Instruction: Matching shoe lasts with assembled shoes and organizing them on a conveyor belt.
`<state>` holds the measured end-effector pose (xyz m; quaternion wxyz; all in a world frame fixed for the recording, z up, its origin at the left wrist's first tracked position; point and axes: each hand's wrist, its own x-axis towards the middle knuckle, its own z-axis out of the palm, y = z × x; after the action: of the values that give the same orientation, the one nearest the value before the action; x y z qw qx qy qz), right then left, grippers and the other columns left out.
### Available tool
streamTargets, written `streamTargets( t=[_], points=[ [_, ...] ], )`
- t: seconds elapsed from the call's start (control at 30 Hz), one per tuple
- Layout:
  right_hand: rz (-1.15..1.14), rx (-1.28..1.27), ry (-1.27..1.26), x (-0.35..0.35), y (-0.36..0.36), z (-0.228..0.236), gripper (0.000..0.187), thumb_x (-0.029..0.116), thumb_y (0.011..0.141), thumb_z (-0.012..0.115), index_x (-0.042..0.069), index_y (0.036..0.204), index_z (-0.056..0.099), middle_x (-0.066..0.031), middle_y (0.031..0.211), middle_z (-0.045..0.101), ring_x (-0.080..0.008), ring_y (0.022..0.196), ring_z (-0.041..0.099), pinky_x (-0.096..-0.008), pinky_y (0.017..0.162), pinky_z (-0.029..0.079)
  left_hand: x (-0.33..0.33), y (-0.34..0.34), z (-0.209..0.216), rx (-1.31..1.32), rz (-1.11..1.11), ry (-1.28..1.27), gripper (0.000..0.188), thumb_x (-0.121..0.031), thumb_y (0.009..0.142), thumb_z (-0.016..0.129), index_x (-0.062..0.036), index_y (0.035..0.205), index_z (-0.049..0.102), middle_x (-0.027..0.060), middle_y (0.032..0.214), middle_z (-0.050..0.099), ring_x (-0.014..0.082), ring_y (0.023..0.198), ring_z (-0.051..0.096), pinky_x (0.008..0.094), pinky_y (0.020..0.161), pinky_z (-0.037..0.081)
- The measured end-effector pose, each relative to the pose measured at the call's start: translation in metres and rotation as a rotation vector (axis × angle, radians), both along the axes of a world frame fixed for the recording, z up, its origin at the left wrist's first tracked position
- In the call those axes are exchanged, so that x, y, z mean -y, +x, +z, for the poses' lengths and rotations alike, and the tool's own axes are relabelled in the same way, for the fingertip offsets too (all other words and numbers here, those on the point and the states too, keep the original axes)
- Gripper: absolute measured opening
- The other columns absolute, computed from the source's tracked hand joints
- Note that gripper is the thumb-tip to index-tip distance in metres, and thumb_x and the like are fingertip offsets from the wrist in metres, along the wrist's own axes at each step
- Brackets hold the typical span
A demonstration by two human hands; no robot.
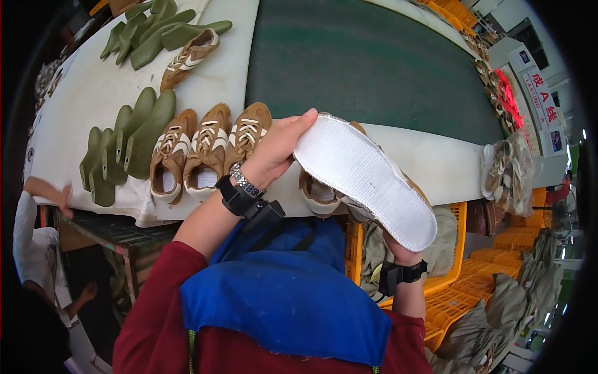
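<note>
white-soled shoe [367,181] gripped by left hand [274,153], apparently right hand [402,252] too.

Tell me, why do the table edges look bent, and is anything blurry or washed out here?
In the head view, the fisheye lens bows the white table edge and leaves black corners. The white sole held by the left hand and right hand is bright but its weave stays sharp. Lighting is even with soft shadows. A co-worker's hand at the left rim looks slightly blurred.

Three tan shoes [205,153] beside green shoe lasts [128,143] on white table [430,165]
</note>
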<state>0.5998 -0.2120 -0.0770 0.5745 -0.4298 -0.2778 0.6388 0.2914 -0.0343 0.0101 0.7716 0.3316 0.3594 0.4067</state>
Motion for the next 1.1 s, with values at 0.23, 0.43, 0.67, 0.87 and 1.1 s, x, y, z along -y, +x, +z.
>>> streamTargets(
  t=[0.23, 0.43, 0.67, 0.87, 1.1],
  points=[
    [-0.185, -0.570, 0.001, -0.013, -0.013, 0.047, 0.054, 0.037, 0.097, 0.039, -0.002, 0.134, 0.040, -0.0165, 0.134, 0.047, -0.0303, 0.119, 0.049, -0.0431, 0.099, 0.041, 0.004, -0.006, -0.015, -0.019, 0.014, 0.088, 0.047, -0.038, 0.097, 0.047, -0.0043, 0.129, 0.045, 0.0067, 0.115, 0.055, 0.0132, 0.104, 0.053, 0.0317, 0.086, 0.046],
    [0.038, 0.153, 0.249, -0.036, -0.068, 0.087, 0.024, 0.011, 0.087, 0.056, 0.002, 0.108, 0.050, -0.0068, 0.104, 0.055, -0.0133, 0.092, 0.054, -0.0280, 0.082, 0.044, 0.051, -0.013, -0.016, -0.172, -0.206, 0.188, 0.078, -0.031, 0.087, 0.064, -0.0130, 0.146, 0.017, 0.0149, 0.139, 0.037, 0.0215, 0.126, 0.041, 0.0410, 0.102, 0.036],
    [0.423, 1.121, 0.878, -0.059, -0.163, 0.101, 0.036, 0.007, 0.070, 0.075, 0.000, 0.101, 0.058, -0.0161, 0.104, 0.058, -0.0325, 0.090, 0.058, -0.0358, 0.078, 0.048, 0.077, -0.050, 0.006, -0.172, -0.051, 0.260, 0.092, -0.032, 0.081, 0.070, 0.0009, 0.144, 0.012, 0.0207, 0.140, 0.032, 0.0231, 0.127, 0.036, 0.0333, 0.104, 0.033],
    [0.338, 1.129, 0.766, -0.070, -0.161, 0.107, 0.043, 0.000, 0.071, 0.070, 0.001, 0.112, 0.057, -0.0177, 0.125, 0.050, -0.0279, 0.103, 0.057, -0.0340, 0.085, 0.048, 0.071, -0.201, 0.004, -0.055, 0.231, 0.218, 0.064, -0.031, 0.082, 0.063, -0.0002, 0.133, 0.039, 0.0100, 0.120, 0.054, 0.0169, 0.108, 0.054, 0.0308, 0.093, 0.046],
    [0.211, 1.382, 0.503, -0.081, -0.111, 0.082, 0.033, 0.003, 0.078, 0.063, 0.000, 0.110, 0.058, -0.0173, 0.115, 0.056, -0.0312, 0.100, 0.058, -0.0348, 0.086, 0.047, 0.068, -0.309, -0.041, -1.021, 0.202, -0.076, 0.043, -0.040, 0.085, 0.056, 0.0021, 0.093, 0.064, 0.0105, 0.079, 0.067, 0.0195, 0.078, 0.064, 0.0310, 0.068, 0.050]
  ],
)
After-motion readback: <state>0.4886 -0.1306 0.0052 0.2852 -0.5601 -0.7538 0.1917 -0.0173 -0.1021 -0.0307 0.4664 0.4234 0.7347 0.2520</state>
